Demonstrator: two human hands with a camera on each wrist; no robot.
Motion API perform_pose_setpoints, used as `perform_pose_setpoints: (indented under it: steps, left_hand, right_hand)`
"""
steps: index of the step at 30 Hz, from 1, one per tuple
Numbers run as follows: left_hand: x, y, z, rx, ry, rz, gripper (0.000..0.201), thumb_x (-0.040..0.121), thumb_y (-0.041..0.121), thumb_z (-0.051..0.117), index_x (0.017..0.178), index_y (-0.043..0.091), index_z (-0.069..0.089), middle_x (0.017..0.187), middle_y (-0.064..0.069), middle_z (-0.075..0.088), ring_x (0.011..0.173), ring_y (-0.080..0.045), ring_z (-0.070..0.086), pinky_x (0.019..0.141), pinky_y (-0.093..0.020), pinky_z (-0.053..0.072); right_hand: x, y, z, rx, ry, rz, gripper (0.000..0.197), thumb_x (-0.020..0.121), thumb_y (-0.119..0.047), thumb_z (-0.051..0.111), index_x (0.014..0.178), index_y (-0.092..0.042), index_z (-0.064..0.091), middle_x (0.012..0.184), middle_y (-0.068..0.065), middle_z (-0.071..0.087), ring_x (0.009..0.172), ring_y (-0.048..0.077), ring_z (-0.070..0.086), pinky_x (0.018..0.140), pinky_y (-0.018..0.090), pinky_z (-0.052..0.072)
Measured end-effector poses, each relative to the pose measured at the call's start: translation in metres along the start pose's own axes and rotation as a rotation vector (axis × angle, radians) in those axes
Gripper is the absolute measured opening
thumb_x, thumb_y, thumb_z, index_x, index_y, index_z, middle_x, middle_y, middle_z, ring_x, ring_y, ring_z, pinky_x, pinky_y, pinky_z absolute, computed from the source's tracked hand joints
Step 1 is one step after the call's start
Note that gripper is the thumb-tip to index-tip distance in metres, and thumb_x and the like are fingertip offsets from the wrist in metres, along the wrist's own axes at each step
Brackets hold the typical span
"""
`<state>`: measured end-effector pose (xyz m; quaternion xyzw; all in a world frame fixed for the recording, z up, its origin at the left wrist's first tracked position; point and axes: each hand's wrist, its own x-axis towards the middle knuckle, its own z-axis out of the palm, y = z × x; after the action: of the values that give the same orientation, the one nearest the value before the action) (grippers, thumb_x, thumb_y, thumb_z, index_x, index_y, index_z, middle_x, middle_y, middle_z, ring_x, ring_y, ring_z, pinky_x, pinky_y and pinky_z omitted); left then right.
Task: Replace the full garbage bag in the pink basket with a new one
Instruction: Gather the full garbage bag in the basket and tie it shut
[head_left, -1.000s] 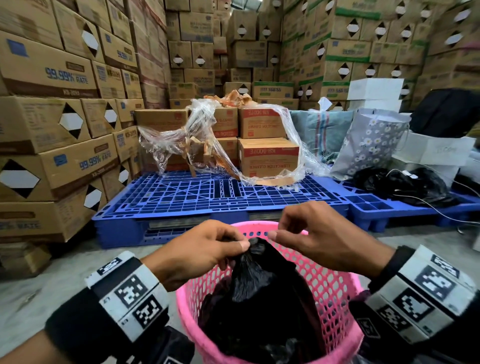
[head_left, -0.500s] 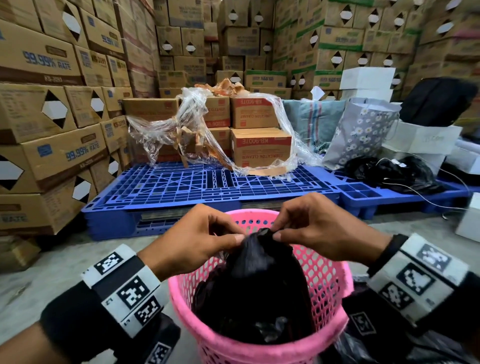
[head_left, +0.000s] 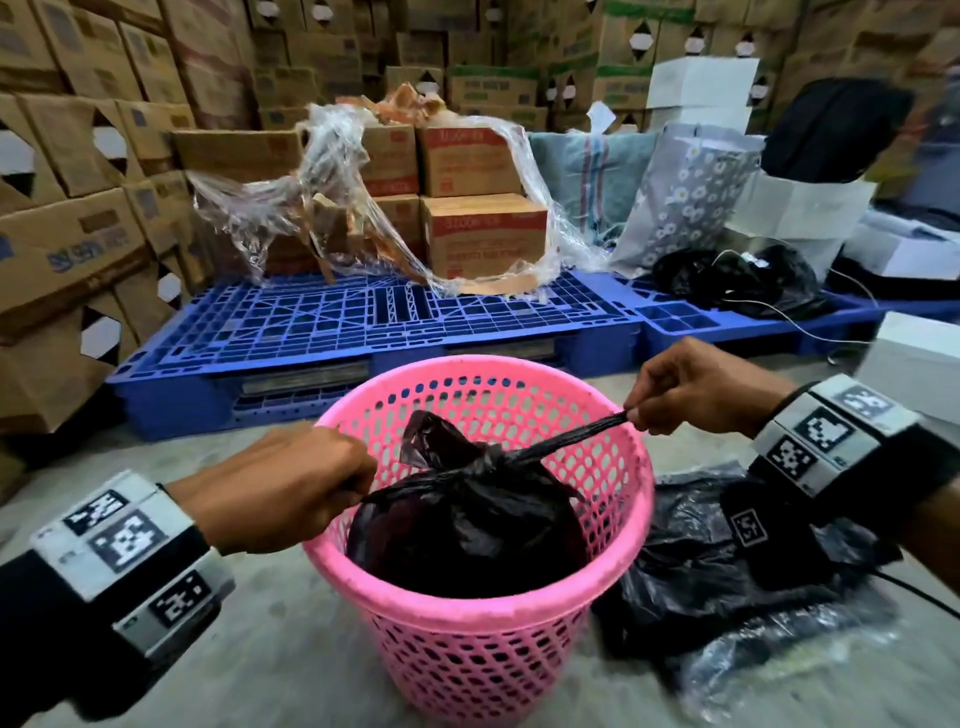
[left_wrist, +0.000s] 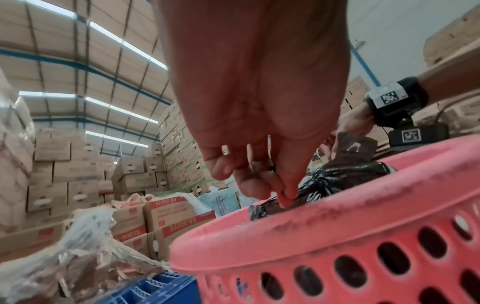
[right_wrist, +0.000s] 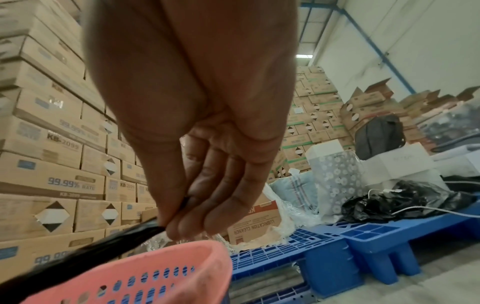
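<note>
While the pink basket (head_left: 483, 613) stands on the gray floor (head_left: 291, 670) in the lower middle of the head view, a full black garbage bag (head_left: 467, 530) sits inside it. Its top is tied in a knot (head_left: 485, 462). The left hand (head_left: 280, 493) is at the left rim of the basket, and its fingers (left_wrist: 283, 185) pinch one twisted end of the bag. The right hand (head_left: 701, 389) is up at the right, past the rim, and pinches the other end (head_left: 576, 434), which is stretched tight. More black plastic (head_left: 727, 577) lies on the floor just right of the basket. Behind the basket is a blue pallet (head_left: 374, 317) with brown boxes (head_left: 483, 236) and loose clear wrap (head_left: 291, 208).
</note>
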<state>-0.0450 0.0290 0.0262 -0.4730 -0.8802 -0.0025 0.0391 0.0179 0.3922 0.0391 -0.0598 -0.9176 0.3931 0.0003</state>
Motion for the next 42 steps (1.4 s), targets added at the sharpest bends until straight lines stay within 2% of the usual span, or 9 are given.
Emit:
perform_pose_setpoints:
  steps: [6, 12, 17, 21, 26, 31, 34, 36, 42]
  left_hand:
    - [-0.007, -0.008, 0.000, 0.015, -0.023, -0.069, 0.007, 0.082, 0.028, 0.050, 0.080, 0.023, 0.055, 0.080, 0.009, 0.059, 0.082, -0.016, 0.058, 0.065, -0.031, 0.042]
    - [0.000, -0.015, -0.008, -0.097, 0.010, -0.274, 0.020, 0.090, 0.037, 0.046, 0.077, 0.023, 0.050, 0.073, 0.007, 0.054, 0.072, -0.015, 0.054, 0.064, -0.034, 0.040]
    - [0.024, 0.004, -0.022, -1.001, 0.106, -0.570, 0.028, 0.094, 0.007, 0.044, 0.067, 0.008, 0.052, 0.047, 0.004, 0.044, 0.039, -0.010, 0.046, 0.039, -0.019, 0.030]
    - [0.041, 0.033, -0.031, -1.339, 0.168, -0.465, 0.031, 0.091, 0.005, 0.049, 0.063, 0.012, 0.057, 0.048, 0.004, 0.048, 0.039, -0.008, 0.044, 0.036, -0.015, 0.027]
    - [0.050, 0.060, -0.022, -1.458, 0.127, -0.341, 0.028, 0.092, 0.002, 0.043, 0.078, 0.013, 0.065, 0.052, 0.005, 0.049, 0.041, -0.007, 0.042, 0.039, -0.017, 0.025]
    - [0.045, 0.059, -0.022, -1.396, 0.153, -0.321, 0.028, 0.090, 0.007, 0.050, 0.064, 0.010, 0.060, 0.052, 0.002, 0.049, 0.044, -0.010, 0.043, 0.045, -0.025, 0.026]
    - [0.041, 0.054, -0.019, -1.335, 0.187, -0.284, 0.026, 0.091, 0.008, 0.052, 0.087, -0.017, 0.056, 0.052, 0.004, 0.048, 0.044, -0.009, 0.042, 0.042, -0.015, 0.030]
    - [0.039, 0.048, -0.020, -1.300, 0.191, -0.288, 0.029, 0.091, 0.010, 0.054, 0.088, -0.019, 0.054, 0.053, 0.002, 0.048, 0.045, -0.010, 0.042, 0.042, -0.015, 0.030]
    - [0.032, 0.039, -0.013, -1.287, -0.024, -0.440, 0.030, 0.084, 0.012, 0.064, 0.054, 0.009, 0.061, 0.043, 0.003, 0.057, 0.035, -0.008, 0.053, 0.037, -0.017, 0.037]
  right_hand:
    - [0.004, 0.025, -0.001, -0.041, 0.084, 0.005, 0.030, 0.071, 0.008, 0.071, 0.053, -0.015, 0.069, 0.051, 0.010, 0.066, 0.051, 0.023, 0.058, 0.053, 0.032, 0.048]
    - [0.002, 0.000, -0.009, -0.105, 0.167, -0.160, 0.020, 0.073, 0.003, 0.071, 0.062, -0.012, 0.069, 0.055, 0.009, 0.069, 0.049, 0.009, 0.060, 0.051, 0.023, 0.048]
    - [-0.013, -0.072, 0.005, 0.087, 0.042, -0.427, 0.004, 0.075, 0.000, 0.072, 0.074, -0.003, 0.071, 0.068, 0.010, 0.074, 0.060, 0.008, 0.066, 0.059, 0.017, 0.051]
    - [-0.018, -0.115, 0.039, 0.109, -0.154, -0.566, 0.004, 0.078, 0.002, 0.069, 0.081, 0.000, 0.071, 0.072, 0.004, 0.073, 0.065, 0.005, 0.066, 0.062, 0.014, 0.049]
    - [-0.005, -0.123, 0.059, 0.200, -0.020, -0.585, 0.005, 0.079, 0.002, 0.067, 0.082, -0.001, 0.070, 0.079, 0.021, 0.073, 0.067, 0.022, 0.067, 0.069, 0.035, 0.055]
    - [0.002, -0.109, 0.069, 0.204, 0.061, -0.504, 0.008, 0.081, -0.003, 0.066, 0.087, -0.007, 0.069, 0.081, 0.020, 0.073, 0.073, 0.030, 0.069, 0.078, 0.051, 0.055]
    - [0.004, -0.102, 0.068, 0.215, -0.120, -0.382, 0.038, 0.085, -0.011, 0.060, 0.123, -0.011, 0.055, 0.091, 0.006, 0.076, 0.082, 0.027, 0.068, 0.083, 0.046, 0.052]
    - [0.000, -0.100, 0.071, 0.168, -0.272, -0.379, 0.050, 0.084, -0.009, 0.059, 0.132, -0.020, 0.046, 0.092, -0.003, 0.075, 0.083, 0.012, 0.065, 0.085, 0.033, 0.049]
    - [-0.007, -0.096, 0.079, -0.238, -0.203, -0.540, 0.009, 0.078, -0.012, 0.066, 0.083, -0.016, 0.072, 0.075, -0.005, 0.067, 0.070, 0.013, 0.062, 0.070, 0.036, 0.053]
